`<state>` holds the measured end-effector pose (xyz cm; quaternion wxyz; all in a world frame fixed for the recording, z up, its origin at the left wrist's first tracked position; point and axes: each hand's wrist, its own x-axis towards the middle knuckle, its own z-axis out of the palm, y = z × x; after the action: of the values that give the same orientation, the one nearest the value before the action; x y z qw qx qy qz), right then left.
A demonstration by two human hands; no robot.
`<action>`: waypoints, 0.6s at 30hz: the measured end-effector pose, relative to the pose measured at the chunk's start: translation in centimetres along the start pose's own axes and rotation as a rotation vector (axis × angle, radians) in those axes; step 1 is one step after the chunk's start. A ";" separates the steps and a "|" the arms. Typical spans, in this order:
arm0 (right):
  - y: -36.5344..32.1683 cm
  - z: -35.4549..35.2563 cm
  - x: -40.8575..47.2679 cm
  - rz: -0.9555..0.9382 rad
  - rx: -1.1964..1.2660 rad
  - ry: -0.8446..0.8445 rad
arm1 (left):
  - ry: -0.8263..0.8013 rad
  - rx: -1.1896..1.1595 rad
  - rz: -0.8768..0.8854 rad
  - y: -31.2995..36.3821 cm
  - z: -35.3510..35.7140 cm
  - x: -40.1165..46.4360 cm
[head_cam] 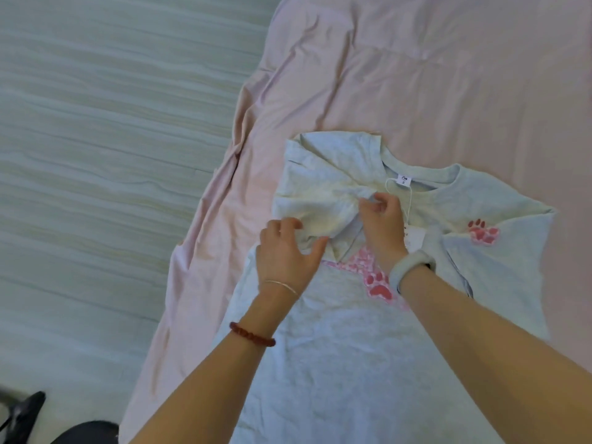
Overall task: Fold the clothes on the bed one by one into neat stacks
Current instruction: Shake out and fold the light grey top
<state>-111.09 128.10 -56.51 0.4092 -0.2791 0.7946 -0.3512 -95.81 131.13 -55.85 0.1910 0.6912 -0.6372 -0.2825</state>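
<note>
Off to the left of the left grip there's just wood-look floor (pixel 96 155) and the draped edge of the pink sheet (pixel 198 251) on the bed (pixel 448 75). The left hand (pixel 288 254) has its thumb and fingers curled around a bunched fold of the left sleeve (pixel 320 187) of the pale grey T-shirt (pixel 352 363), so that grip is grasping fabric. Just to its right, the right hand (pixel 381 225) pinches the same sleeve's edge near the collar, also grasping cloth, not released.

The shirt lies face up on the bed, collar (pixel 416 177) away from the person, hem towards them, so its long axis runs near-to-far under both forearms. The sleeve is already turned in over the chest, up and slightly left of both grips. Further right of the right grip sits a hang tag (pixel 416 238), then the other sleeve (pixel 499 251) spread flat with a pink paw print (pixel 483 232).

My guess is the next bit is flattening this folded sleeve, and both hands are right on it. The far sleeve is closer to the right hand.
</note>
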 end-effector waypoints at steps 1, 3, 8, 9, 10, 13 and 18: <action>-0.4 0.2 0.9 -0.017 -0.037 0.005 | -0.003 0.044 0.044 0.7 1.0 -0.5; -0.8 0.0 2.5 -0.019 -0.102 -0.021 | -0.053 0.167 0.059 1.4 3.1 -1.1; -1.2 -1.8 5.2 -0.057 -0.360 -0.155 | -0.099 0.286 -0.175 0.7 5.5 -0.7; -1.2 -2.0 5.3 -0.087 -0.393 -0.193 | -0.084 0.250 -0.180 0.7 5.4 -0.7; -1.3 -2.1 5.3 -0.102 -0.424 -0.217 | -0.059 0.200 -0.162 0.8 5.0 -0.8; -1.2 -2.4 5.4 -0.164 -0.447 -0.194 | 0.128 0.086 0.077 1.0 3.5 -2.1; -0.9 -3.8 4.8 -0.252 -0.354 -0.053 | 0.169 0.170 0.433 0.7 2.9 -5.8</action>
<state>-116.63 125.28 -56.36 0.3273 -0.4530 0.7916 -0.2469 -98.36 137.09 -56.82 0.2409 0.5732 -0.7737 -0.1214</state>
